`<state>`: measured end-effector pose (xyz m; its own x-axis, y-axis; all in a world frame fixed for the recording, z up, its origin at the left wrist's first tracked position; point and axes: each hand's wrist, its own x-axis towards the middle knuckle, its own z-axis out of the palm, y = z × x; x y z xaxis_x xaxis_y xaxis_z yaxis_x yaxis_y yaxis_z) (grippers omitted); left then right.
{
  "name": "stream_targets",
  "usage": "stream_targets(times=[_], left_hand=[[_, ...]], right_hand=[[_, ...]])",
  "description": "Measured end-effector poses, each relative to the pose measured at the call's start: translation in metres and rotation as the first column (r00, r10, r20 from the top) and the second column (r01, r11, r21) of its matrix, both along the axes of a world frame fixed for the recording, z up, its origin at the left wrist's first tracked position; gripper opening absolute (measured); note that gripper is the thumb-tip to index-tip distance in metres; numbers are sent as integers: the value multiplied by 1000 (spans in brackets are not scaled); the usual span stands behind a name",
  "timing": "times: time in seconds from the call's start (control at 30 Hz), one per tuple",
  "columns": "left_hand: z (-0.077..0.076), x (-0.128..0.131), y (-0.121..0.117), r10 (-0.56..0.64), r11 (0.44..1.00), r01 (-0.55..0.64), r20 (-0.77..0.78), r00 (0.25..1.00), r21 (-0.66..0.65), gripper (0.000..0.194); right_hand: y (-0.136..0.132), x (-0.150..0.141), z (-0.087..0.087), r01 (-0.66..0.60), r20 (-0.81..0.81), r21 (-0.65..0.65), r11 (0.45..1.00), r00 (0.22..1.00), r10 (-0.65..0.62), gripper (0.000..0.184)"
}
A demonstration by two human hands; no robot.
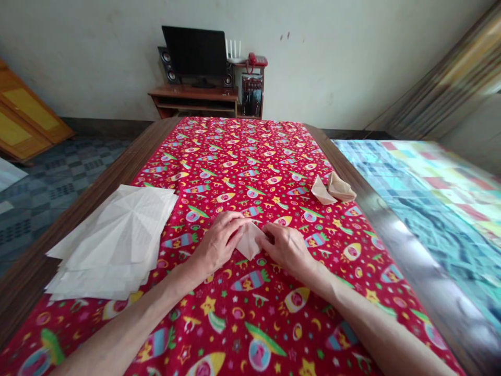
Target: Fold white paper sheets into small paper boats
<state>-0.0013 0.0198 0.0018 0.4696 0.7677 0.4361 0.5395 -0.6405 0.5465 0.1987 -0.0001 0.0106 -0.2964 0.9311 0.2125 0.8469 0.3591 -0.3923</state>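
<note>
Between my two hands, a small folded piece of paper [249,245] lies on the red patterned cloth [250,303], one corner pointing toward me. My left hand [222,240] has its fingers along the paper's left and upper edge, closed on it. On the opposite side, my right hand [285,245] pinches the right edge with thumb and curled fingers. Off to the left sits a stack of creased paper sheets [117,235], the top one with fold lines fanning from a point. Two folded paper shapes [332,189] stand at the right, beyond my right hand.
The cloth covers a long wooden table [97,183] with dark edges. Against the far wall, a low desk [191,96] carries a monitor [194,55], speakers and a red telephone [256,60]. A bed [422,209] lies along the right side; a yellow cabinet [29,115] stands far left.
</note>
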Motion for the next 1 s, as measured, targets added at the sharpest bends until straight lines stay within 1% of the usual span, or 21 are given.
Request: stream_targets(times=[0.07, 0.13, 0.2, 0.23, 0.3, 0.4, 0.47, 0.53, 0.6, 0.67, 0.73, 0.8, 0.93, 1.0], left_hand=[[3, -2, -2, -74, 997, 74, -60, 995, -12, 23], [4, -4, -3, -103, 994, 99, -94, 990, -46, 14], [5, -6, -2, -105, 992, 99, -77, 991, -82, 9], [4, -6, -1, -108, 990, 102, -53, 993, -102, 8], [4, -9, 2, -123, 982, 123, 2, 992, -141, 8], [4, -12, 5, -152, 973, 158, 45, 987, -167, 9], [4, -13, 6, -158, 972, 164, 48, 986, -170, 9], [3, -12, 5, -152, 971, 156, 36, 988, -180, 7], [0, -9, 3, -119, 978, 121, 21, 993, -172, 9], [-2, -6, 0, -67, 989, 67, 3, 998, -131, 16], [-4, -5, -3, -34, 997, 32, -35, 999, -72, 15], [-5, -5, -6, -63, 998, 60, -101, 993, -24, 7], [0, -14, -11, -192, 980, 200, -222, 956, 12, 13], [2, -19, -13, -219, 972, 233, -270, 938, 19, 19]], right_hand=[[-2, 1, -2, -40, 11, 49, 998, 999, 40, 14], [-4, 2, -3, -49, 9, 99, 994, 999, 48, 13], [-5, 3, -3, -50, 3, 145, 988, 999, 50, 13], [-6, 3, -4, -70, 6, 166, 984, 998, 70, 13], [-6, 4, -5, -177, 27, 192, 965, 984, 176, 15], [-7, 7, -6, -399, 85, 176, 900, 917, 390, 25], [-7, 8, -6, -467, 110, 148, 872, 884, 455, 28], [-8, 10, -5, -482, 119, 126, 867, 875, 469, 30], [-8, 12, -5, -495, 97, 110, 862, 868, 487, 31], [-7, 14, -5, -506, 29, 104, 856, 862, 506, 28], [-6, 16, -6, -492, -67, 109, 864, 863, 500, 24], [-6, 17, -8, -464, -140, 110, 879, 868, 476, 21], [-8, 17, -9, -401, -205, 102, 911, 887, 413, 17], [-9, 17, -8, -398, -194, 103, 912, 891, 410, 20]])
